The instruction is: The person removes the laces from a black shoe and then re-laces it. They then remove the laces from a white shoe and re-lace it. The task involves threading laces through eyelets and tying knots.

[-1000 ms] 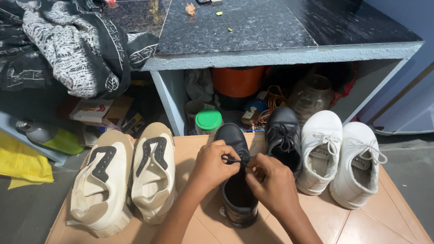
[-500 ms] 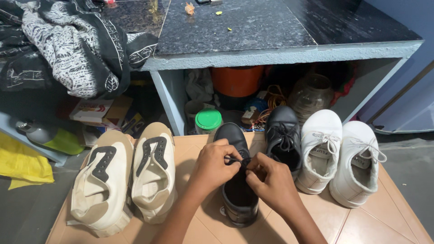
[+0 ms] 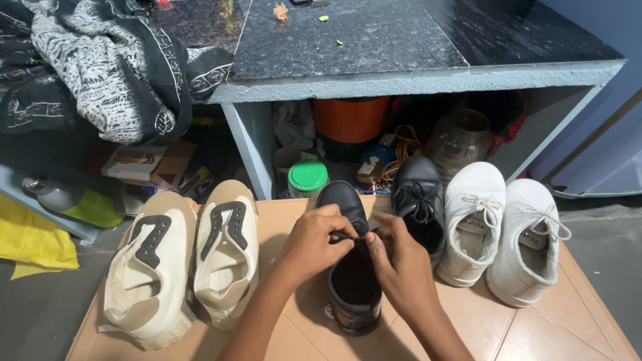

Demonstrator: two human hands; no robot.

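A black lace-up shoe (image 3: 352, 294) stands on the tan tiled floor (image 3: 535, 327), toe pointing away from me. My left hand (image 3: 314, 241) pinches a lace at the shoe's throat from the left. My right hand (image 3: 400, 264) holds the other lace end from the right, fingertips meeting the left hand over the tongue. The laces themselves are mostly hidden by my fingers. The matching black shoe (image 3: 418, 200) stands just to the right, laced.
A pair of cream sneakers with black patches (image 3: 184, 261) lies at the left, a pair of white sneakers (image 3: 505, 230) at the right. Behind is a dark stone counter (image 3: 374, 40) with clutter beneath: an orange bucket (image 3: 351, 119), a green-lidded jar (image 3: 307, 179), a glass jar (image 3: 460, 137). Patterned cloth (image 3: 100, 60) hangs at the left.
Both hands stay at the shoe's laces; the fingers have shifted slightly closer together over the tongue. The shoes have not moved.
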